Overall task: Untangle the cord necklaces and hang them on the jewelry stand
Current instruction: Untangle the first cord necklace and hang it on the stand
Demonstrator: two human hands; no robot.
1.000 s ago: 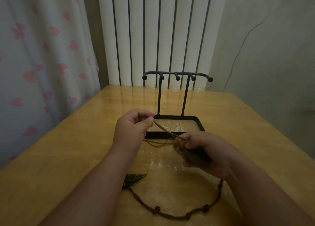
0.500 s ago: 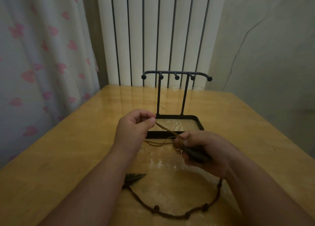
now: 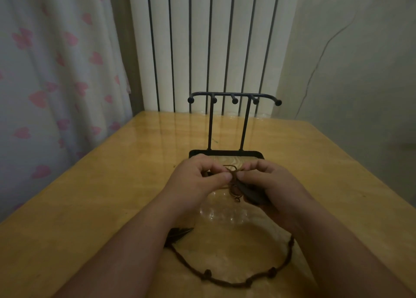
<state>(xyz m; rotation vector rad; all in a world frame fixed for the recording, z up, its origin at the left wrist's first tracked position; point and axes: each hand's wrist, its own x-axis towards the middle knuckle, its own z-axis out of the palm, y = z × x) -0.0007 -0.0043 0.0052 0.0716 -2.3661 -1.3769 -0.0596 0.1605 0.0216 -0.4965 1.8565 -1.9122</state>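
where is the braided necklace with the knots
In the head view, the braided necklace lies on the table nearest the camera, looping from left forearm to right forearm.

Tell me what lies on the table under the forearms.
A dark knotted cord necklace loops across the table between them. Its dark pendant pokes out beside the left forearm; whatever lies under both forearms is covered.

Head view looks forward and down, close over the table (image 3: pixel 94 203).

Bare left hand (image 3: pixel 195 179), bare right hand (image 3: pixel 273 186); forearms (image 3: pixel 139 241) bare throughout
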